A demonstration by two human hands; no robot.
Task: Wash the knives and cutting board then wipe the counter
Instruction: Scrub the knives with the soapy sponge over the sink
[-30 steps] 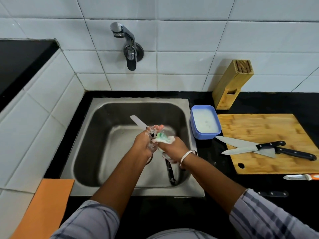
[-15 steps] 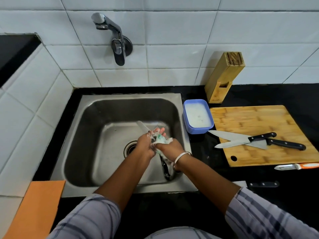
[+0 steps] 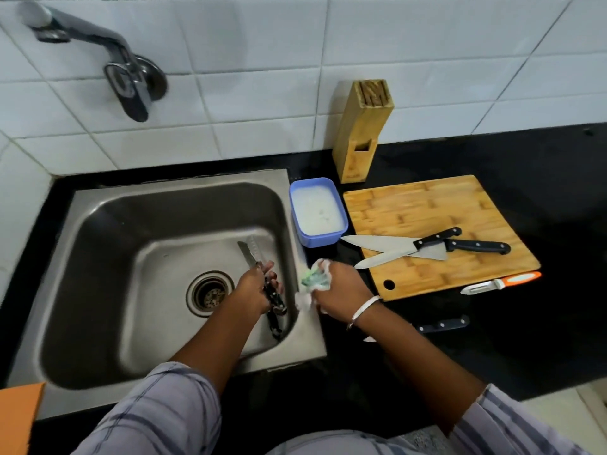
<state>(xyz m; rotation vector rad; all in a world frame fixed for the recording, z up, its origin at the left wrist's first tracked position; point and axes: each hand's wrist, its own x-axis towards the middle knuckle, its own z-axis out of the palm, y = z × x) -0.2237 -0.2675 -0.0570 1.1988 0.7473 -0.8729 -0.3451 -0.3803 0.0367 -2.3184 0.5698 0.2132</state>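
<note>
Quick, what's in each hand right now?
Left hand: grips a black-handled steel knife.
Right hand: grips a soapy green-and-white scrubbing sponge.

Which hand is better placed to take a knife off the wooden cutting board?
Right, probably: the right hand, gripping a soapy green sponge, is near the wooden cutting board; the left hand holds a black-handled knife in the steel sink.

Striped sleeves (image 3: 157, 408); white bangle (image 3: 363, 311) (right wrist)

Head view — downward, close over sink (image 3: 98, 205)
</note>
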